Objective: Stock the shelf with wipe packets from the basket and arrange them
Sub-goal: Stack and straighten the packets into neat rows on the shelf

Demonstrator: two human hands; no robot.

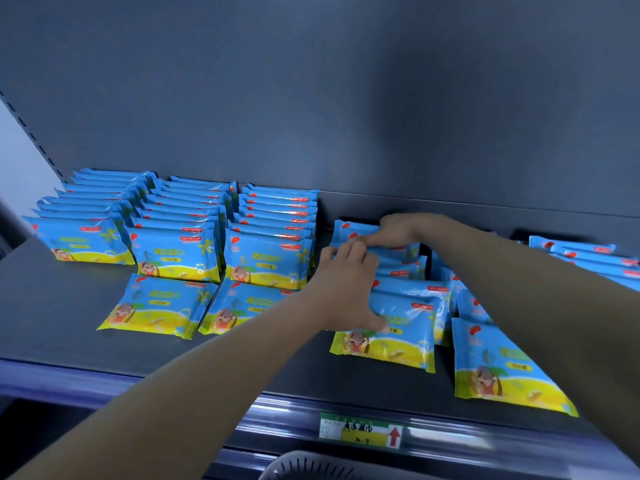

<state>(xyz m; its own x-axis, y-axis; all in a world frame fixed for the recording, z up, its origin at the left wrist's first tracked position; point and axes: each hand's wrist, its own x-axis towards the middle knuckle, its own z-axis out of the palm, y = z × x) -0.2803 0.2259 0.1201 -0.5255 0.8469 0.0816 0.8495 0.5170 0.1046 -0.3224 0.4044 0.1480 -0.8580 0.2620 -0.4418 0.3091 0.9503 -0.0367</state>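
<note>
Head view looked down onto a dark shelf point(62, 306). Nearest, at six o'clock in the frame, the grey slotted rim of the basket point(304, 464) poked in (only its top edge showed, so what it held could not be told). Just beyond it ran the front rail point(138, 379), carrying a green-and-yellow price label point(360, 430) with a red arrow.

On the shelf at four o'clock a loose packet point(502, 368) lay flat, face up, near the front edge. Both bare forearms reached in toward a leaning row point(398, 327) of blue-and-yellow wipe packets just right of centre. The left hand point(349, 285) came from seven o'clock and gripped the near end of that row, its fingers curled over the packets' top edges and its thumb pressed down on the front packet's face. The right hand point(398, 230) came from three o'clock and held the far end, its fingers bent round the rearmost packet's top edge and its thumb pointing toward nine o'clock.

At nine o'clock of the left hand, two flat packets point(159, 306) lay side by side, face up. Behind them stood three upright rows point(180, 244), tidy and touching one another, filling the shelf from ten to eleven o'clock. At two o'clock more packets point(588, 258) lay overlapped near the frame's edge. Farthest off rose the plain grey back panel point(346, 98).
</note>
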